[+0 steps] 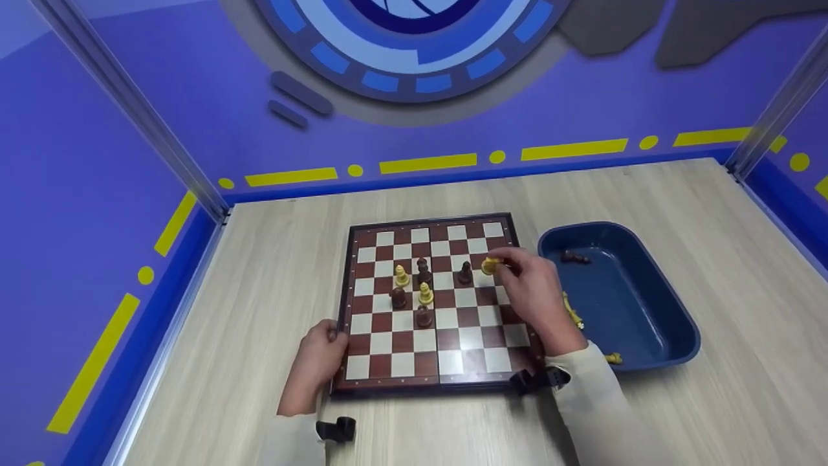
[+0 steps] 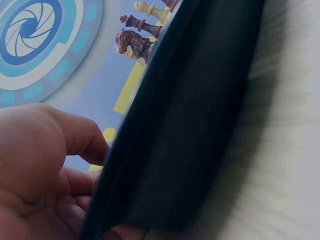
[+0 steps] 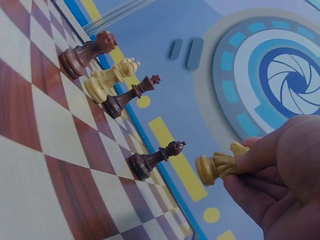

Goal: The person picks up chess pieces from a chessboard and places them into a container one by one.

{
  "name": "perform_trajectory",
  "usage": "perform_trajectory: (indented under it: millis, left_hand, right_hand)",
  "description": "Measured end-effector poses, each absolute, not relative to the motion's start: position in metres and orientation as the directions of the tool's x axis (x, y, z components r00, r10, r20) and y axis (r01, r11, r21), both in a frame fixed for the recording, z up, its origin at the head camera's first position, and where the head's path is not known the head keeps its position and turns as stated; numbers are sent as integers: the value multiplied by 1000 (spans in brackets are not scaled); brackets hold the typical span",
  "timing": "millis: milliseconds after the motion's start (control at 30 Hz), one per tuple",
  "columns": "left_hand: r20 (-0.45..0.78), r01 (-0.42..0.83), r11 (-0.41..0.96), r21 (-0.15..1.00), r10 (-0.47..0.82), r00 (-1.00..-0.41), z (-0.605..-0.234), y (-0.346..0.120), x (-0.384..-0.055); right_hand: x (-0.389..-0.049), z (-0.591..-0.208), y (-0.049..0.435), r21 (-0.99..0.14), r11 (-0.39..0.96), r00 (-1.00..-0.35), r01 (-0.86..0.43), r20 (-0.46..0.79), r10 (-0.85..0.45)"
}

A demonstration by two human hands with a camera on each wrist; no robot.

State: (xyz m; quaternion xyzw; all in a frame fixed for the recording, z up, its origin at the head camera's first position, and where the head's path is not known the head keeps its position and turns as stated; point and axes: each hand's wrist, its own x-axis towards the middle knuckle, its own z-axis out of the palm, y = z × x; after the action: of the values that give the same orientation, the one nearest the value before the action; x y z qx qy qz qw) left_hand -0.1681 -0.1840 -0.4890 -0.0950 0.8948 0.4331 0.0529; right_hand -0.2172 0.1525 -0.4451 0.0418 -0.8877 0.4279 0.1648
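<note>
With right hand (image 1: pixel 535 291): pinching a yellow chess piece (image 3: pixel 215 168) between thumb and fingers, holding it above the chessboard (image 1: pixel 488 317), just right of a dark bishop (image 1: pixel 465 273). With left hand (image 1: pixel 320 353): gripping the board's left edge with curled fingers. Noted around the board's middle: standing yellow pieces (image 1: pixel 425 295), standing dark pieces (image 1: pixel 424 317). On the desk (image 1: pixel 278 259), right of the board: blue tray (image 1: pixel 624 291), containing toppled yellow pieces (image 1: pixel 571 312) and one toppled dark piece (image 1: pixel 576 257).
</note>
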Motion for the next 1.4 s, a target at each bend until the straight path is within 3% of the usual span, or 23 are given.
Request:
perform_trajectory:
  millis: [1000,1400]
  left_hand:
    - [-155,-194,626,755,-117,-981,-490,-185,-169]
    - [-169,-203,609,767,-113,-979,-490,-185,-169]
  right_hand:
    - [-212,-422,189,-751,638,-920,-170,353,172]
    - [-210,-414,213,-812,576,-928,-93,280,245]
